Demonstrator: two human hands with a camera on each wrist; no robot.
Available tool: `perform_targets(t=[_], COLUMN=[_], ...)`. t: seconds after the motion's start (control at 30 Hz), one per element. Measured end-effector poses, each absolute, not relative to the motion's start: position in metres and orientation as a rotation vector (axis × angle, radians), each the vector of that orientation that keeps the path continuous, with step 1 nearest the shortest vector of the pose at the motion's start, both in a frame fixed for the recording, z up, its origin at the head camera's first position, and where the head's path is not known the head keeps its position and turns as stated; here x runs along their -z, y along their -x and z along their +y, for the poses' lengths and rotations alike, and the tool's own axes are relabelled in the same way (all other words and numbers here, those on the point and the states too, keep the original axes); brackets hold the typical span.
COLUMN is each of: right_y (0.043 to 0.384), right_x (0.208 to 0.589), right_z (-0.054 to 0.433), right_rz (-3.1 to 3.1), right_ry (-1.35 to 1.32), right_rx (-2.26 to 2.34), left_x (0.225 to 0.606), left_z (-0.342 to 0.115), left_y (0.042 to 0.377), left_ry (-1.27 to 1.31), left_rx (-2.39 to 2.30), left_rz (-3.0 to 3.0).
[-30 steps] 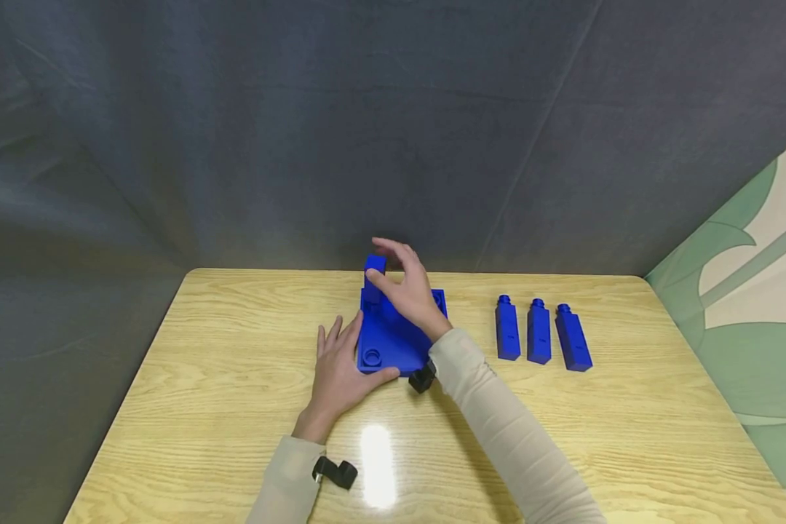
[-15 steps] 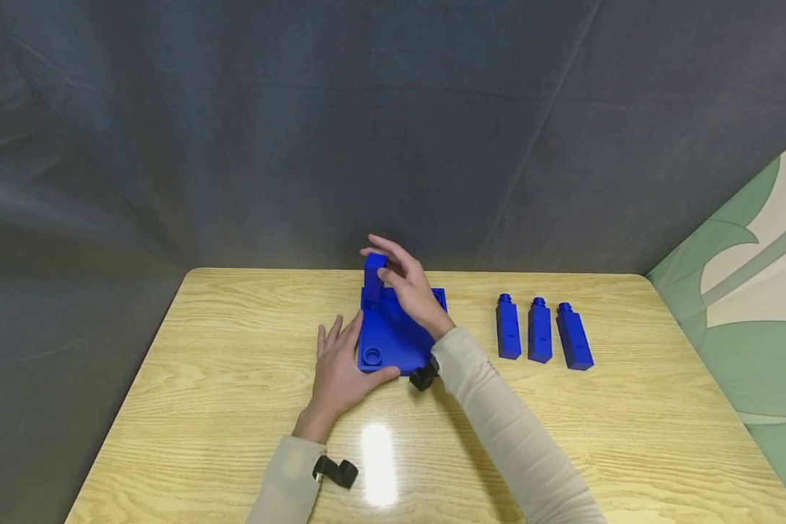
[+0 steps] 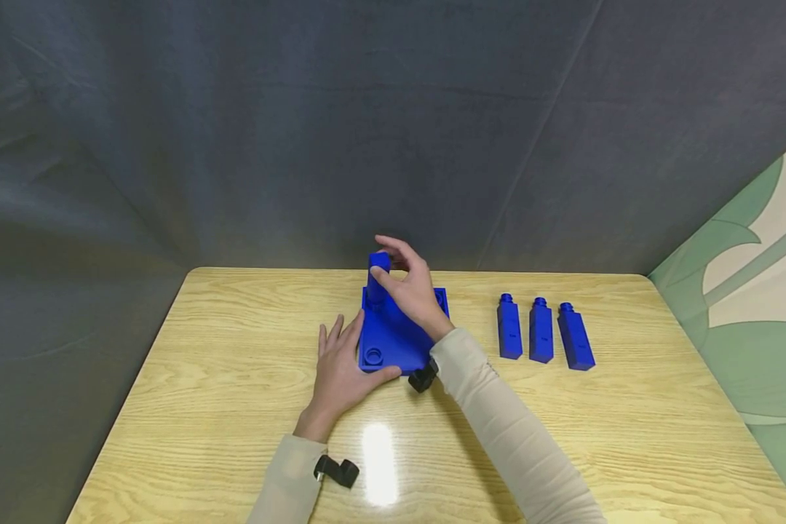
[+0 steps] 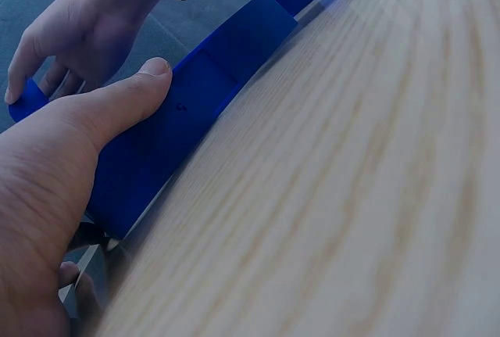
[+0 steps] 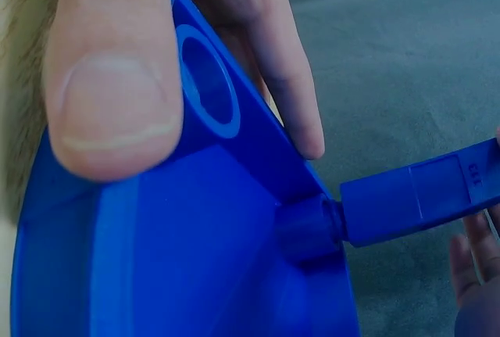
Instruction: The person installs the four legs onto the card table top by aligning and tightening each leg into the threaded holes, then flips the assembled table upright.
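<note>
A shallow blue toy tabletop lies upside down on the table, with round sockets at its corners. My left hand braces its near left corner, fingers spread along the side and thumb against the front wall. At the far left corner stands a square blue table leg, its narrow neck at the socket in the right wrist view. My right hand pinches the leg's upper end, thumb across its front and fingers behind. Another socket shows beside the large left thumb.
Three more blue legs, the left one, the middle one and the right one, lie to the right with necks pointing away. A dark cloth hangs behind the wooden table.
My right thumb slid back to the leg's right side, then came forward across its front again. The leg's top has shifted slightly right. My left hand stays at the corner.
</note>
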State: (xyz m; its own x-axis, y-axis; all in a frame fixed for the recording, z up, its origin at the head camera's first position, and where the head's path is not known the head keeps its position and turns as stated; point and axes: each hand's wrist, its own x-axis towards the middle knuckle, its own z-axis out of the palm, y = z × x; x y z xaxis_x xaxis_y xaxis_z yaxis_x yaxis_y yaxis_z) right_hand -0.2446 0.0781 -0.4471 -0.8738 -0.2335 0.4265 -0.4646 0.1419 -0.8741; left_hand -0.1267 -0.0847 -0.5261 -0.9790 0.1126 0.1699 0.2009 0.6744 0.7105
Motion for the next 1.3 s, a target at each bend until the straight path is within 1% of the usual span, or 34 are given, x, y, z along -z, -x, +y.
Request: perform_targets(t=[0.17, 0.37, 0.47, 0.67, 0.8, 1.03, 1.3], right_y=[0.2438, 0.2447, 0.2451, 0.2440, 0.2440, 0.2447, 0.2426], right_x=[0.4459, 0.4457, 0.4454, 0.4417, 0.4418, 0.4445, 0.4466], right_z=[0.0769, 0.0763, 0.0783, 0.0842, 0.0846, 0.0854, 0.0805], right_rz=[-2.274, -2.305, -2.275, -2.150, -2.166, -2.209, -2.267], right_ry=[-0.615, -0.602, -0.657, -0.839, -0.893, -0.856, -0.689], right_rx=[-1.738, -1.714, -1.780, -2.097, -2.177, -2.076, -1.883], left_x=[0.5263, 0.5265, 0.5261, 0.5258, 0.5262, 0.5260, 0.5269], left_z=[-0.0845, -0.0847, -0.0844, -0.0829, -0.0832, -0.0840, -0.0841], left_y=[0.1268, 0.1273, 0.1270, 0.1276, 0.1270, 0.1278, 0.1276], left_ry=[0.257, 0.253, 0.251, 0.271, 0.265, 0.258, 0.247], left_rx=[1.185, 1.170, 1.180, 1.196, 1.189, 1.187, 1.186], left_rz=[-2.783, -2.789, -2.781, -2.767, -2.763, -2.768, -2.783])
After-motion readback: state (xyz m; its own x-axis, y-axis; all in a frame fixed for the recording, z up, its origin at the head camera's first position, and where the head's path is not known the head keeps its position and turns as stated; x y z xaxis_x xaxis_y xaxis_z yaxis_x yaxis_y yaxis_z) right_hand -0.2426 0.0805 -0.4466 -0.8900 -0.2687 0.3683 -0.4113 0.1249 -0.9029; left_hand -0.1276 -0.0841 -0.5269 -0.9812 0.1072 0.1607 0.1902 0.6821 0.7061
